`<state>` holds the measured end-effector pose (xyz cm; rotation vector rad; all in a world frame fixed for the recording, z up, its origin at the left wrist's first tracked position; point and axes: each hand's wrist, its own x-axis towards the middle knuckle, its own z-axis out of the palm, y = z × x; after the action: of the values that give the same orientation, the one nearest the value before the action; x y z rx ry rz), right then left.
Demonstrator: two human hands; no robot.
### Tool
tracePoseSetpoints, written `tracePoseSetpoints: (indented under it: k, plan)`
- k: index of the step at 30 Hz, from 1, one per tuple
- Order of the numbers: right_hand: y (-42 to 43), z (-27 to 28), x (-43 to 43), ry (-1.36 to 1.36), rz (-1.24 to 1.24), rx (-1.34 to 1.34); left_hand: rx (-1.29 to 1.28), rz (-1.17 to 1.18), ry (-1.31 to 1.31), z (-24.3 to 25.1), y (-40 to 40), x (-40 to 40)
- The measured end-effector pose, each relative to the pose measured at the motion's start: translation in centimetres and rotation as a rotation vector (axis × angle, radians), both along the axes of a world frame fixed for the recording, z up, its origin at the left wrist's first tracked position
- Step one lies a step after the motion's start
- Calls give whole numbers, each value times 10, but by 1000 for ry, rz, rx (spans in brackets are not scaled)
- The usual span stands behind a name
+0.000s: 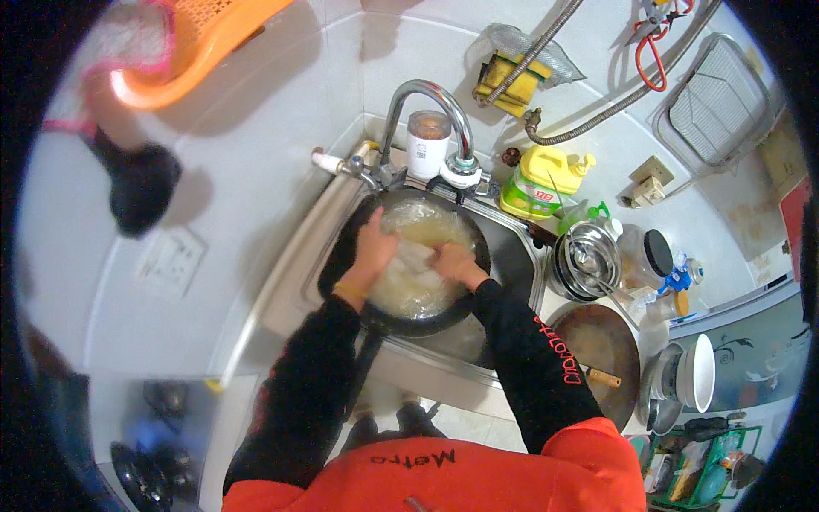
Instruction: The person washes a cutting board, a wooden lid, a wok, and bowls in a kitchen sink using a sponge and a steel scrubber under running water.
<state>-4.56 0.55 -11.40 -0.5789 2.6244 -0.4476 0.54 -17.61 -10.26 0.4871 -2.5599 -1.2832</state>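
A large dark wok (pixel 475 237) rests in the stainless-steel sink (pixel 515 256), holding cloudy, yellowish water (pixel 409 306) with a shiny, rippled surface. Both hands are inside the wok's rim. In the middle of the water lies a pale, wet cloth-like thing (pixel 413 261); its exact kind is hard to make out. My right hand (pixel 455 264) has curled fingers closed on its right side. At the left, my left hand (pixel 374 248) reaches in with its fingers along the inner wall, and its thumb side is against the pale thing. Part of the left fingers' grip is hidden.
A curved chrome faucet (pixel 430 89) with a filter head rises behind the wok. Right of the sink stand a yellow detergent jug (pixel 544 179), stacked metal bowls (pixel 585 256), a round wooden board (pixel 592 333) with a wooden-handled knife (pixel 601 376), and white bowls (pixel 700 373).
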Motion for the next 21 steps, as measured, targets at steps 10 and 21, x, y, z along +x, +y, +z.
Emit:
tracePoseSetpoints:
  k: [10, 21]
  plan:
    - [-56, 1, 55, -800, -342, -1098, 394, -504, 106, -77, -5, 25]
    - [-16, 6, 12, -74, 23, -391, -103, -235, -15, -62, 3, 35]
